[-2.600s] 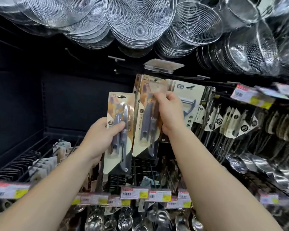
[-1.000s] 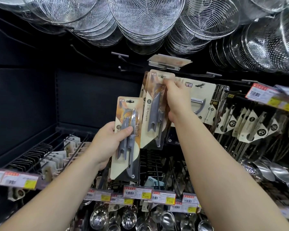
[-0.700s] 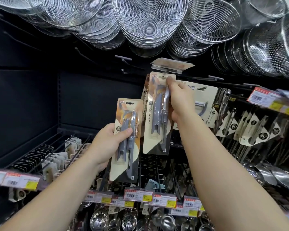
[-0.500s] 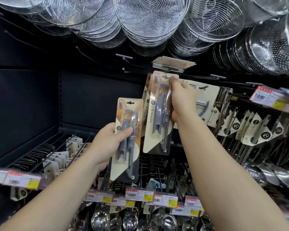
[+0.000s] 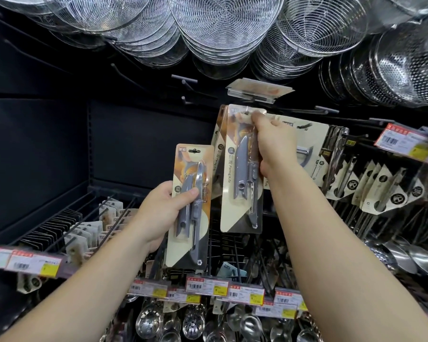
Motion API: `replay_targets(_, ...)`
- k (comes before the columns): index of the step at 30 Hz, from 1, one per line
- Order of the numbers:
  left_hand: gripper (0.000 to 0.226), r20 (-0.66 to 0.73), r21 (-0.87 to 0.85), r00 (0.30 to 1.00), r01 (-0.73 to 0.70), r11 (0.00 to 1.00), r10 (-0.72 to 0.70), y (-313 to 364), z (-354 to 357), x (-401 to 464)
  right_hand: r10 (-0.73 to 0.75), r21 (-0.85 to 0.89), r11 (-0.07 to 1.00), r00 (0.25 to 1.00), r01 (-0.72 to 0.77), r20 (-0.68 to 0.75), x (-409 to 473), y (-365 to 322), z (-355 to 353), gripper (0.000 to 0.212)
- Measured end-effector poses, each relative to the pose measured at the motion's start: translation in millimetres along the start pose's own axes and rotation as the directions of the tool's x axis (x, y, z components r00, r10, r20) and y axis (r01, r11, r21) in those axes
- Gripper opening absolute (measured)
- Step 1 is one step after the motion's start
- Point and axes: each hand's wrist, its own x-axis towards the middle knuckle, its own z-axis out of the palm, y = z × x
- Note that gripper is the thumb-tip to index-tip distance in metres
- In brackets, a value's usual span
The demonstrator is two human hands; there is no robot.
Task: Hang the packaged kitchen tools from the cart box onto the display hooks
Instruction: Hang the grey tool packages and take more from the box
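My right hand point(image 5: 274, 141) pinches the top of a carded paring-knife package point(image 5: 242, 174), holding it upright with its hang hole at a display hook under a price tag holder point(image 5: 257, 91). More packages of the same kind hang just behind it. My left hand point(image 5: 163, 208) grips a second, similar package point(image 5: 193, 203) lower and to the left, thumb across the grey knife in its blister. That package stands upright, apart from the hooks. The cart box is out of view.
Wire skimmers point(image 5: 223, 23) and steel colanders point(image 5: 400, 70) hang overhead. Bare hooks point(image 5: 183, 81) stick out to the left of the knives. A carded peeler point(image 5: 307, 146) and several tagged utensils point(image 5: 371, 188) hang right. Price labels point(image 5: 208, 286) line the rail, ladles below.
My right hand has lifted its package from a tilt to upright and slid its grip to the top edge by the hook. My left hand has held its package still.
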Motion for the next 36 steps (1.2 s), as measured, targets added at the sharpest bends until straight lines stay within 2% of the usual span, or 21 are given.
replay_targets(5,0.020,0.002,-0.014,1.000,0.006,1.000,-0.006,-1.9,4.2,-0.5,-0.018,-0.053,0.999,0.997,0.015,-0.070,-0.7,2.2,4.0,0.034)
replay_targets(12,0.018,-0.018,-0.005,1.000,0.006,1.000,-0.006,-4.0,-3.8,-0.6,-0.139,-0.106,0.987,0.980,0.124,-0.145,1.9,15.5,13.2,0.045)
replay_targets(20,0.019,-0.010,0.012,1.000,0.006,1.000,-0.005,-4.4,-2.6,-1.4,-0.119,-0.083,0.991,0.978,0.106,-0.171,-7.7,17.9,23.3,0.039)
replay_targets(25,0.012,-0.027,0.010,0.999,-0.026,1.000,0.026,-3.1,3.3,-0.9,-0.219,-0.121,0.971,0.970,0.206,-0.107,-29.6,15.6,10.4,0.013)
replay_targets(26,0.011,-0.033,0.014,0.999,-0.039,0.999,0.040,-2.7,4.9,-0.3,-0.240,-0.142,0.964,0.966,0.226,-0.092,-36.7,16.3,6.9,0.015)
replay_targets(28,0.010,-0.036,0.036,0.997,-0.074,0.997,0.075,-1.0,8.9,0.5,-0.320,-0.168,0.938,0.943,0.302,-0.091,-49.0,19.6,0.2,0.033)
replay_targets(30,0.012,-0.022,0.062,0.993,-0.111,0.992,0.112,1.6,14.0,0.4,-0.363,-0.180,0.922,0.927,0.342,-0.096,-58.8,19.9,-4.8,0.031)
replay_targets(32,0.013,-0.002,0.095,0.989,-0.145,0.985,0.146,5.4,20.4,-0.3,-0.321,-0.147,0.938,0.947,0.314,-0.027,-63.4,19.9,-9.0,0.026)
replay_targets(34,0.012,0.017,0.111,0.986,-0.165,0.980,0.164,10.1,28.4,0.0,-0.248,-0.137,0.956,0.963,0.261,0.103,-64.3,17.0,-11.5,0.027)
replay_targets(36,0.010,0.047,0.104,0.984,-0.178,0.979,0.173,16.4,37.2,0.8,-0.218,-0.142,0.958,0.956,0.247,0.197,-60.7,13.5,-12.5,0.022)
